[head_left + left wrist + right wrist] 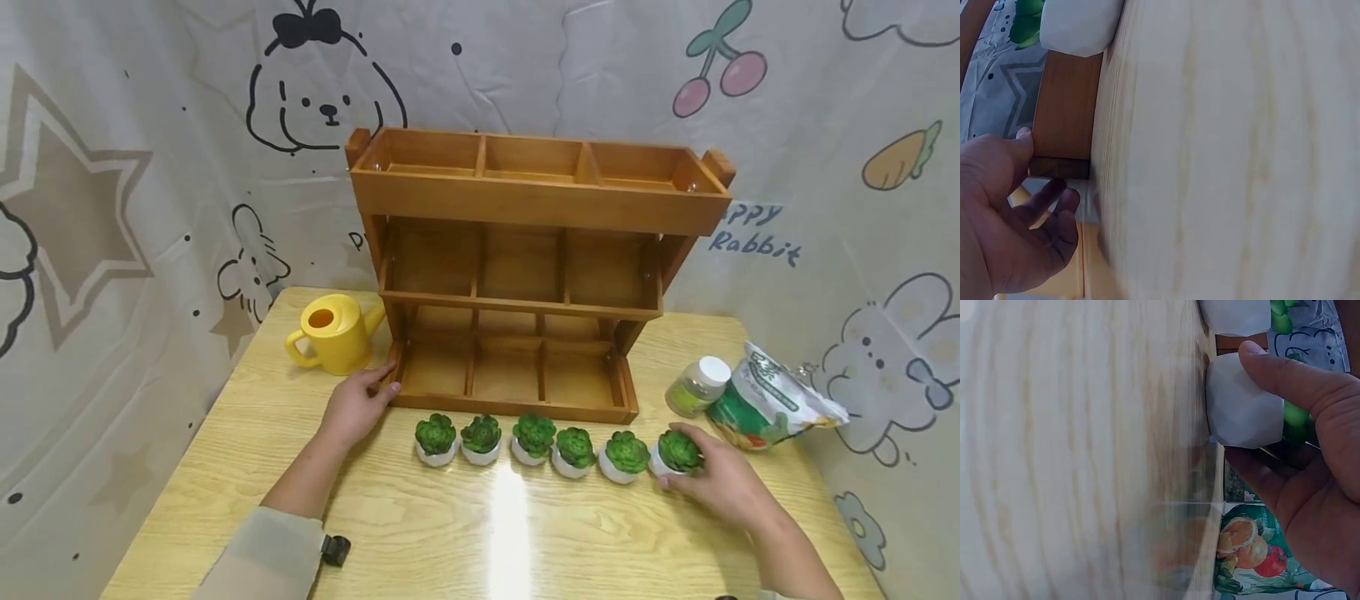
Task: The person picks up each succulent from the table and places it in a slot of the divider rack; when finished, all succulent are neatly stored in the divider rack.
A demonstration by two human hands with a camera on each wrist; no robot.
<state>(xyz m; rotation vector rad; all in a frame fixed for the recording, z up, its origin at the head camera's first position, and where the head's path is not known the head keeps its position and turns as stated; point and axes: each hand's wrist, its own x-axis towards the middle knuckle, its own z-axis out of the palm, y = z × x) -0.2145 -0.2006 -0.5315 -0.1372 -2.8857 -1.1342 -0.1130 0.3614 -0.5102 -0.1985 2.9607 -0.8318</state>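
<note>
Succulent (677, 452) sits pinched in right hand (718, 482), while left hand (358, 408) apparently pinches shelf (540, 200).

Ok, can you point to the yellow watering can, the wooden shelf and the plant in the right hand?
Yellow watering can (341, 343): head view, on its body.
Wooden shelf (522, 263): head view, inside its middle tier's centre compartment.
Held plant (678, 451): head view, on its green leaves.

I take this for a small staged corner, though whether in a home or studio I cannot tell: a creased, pale fabric backdrop printed with cartoon animals (517, 67) surrounds a light wood-grained tabletop (420, 533) carrying a brown wooden three-tier shelf (540, 200) and yellow watering can (343, 343).
</note>
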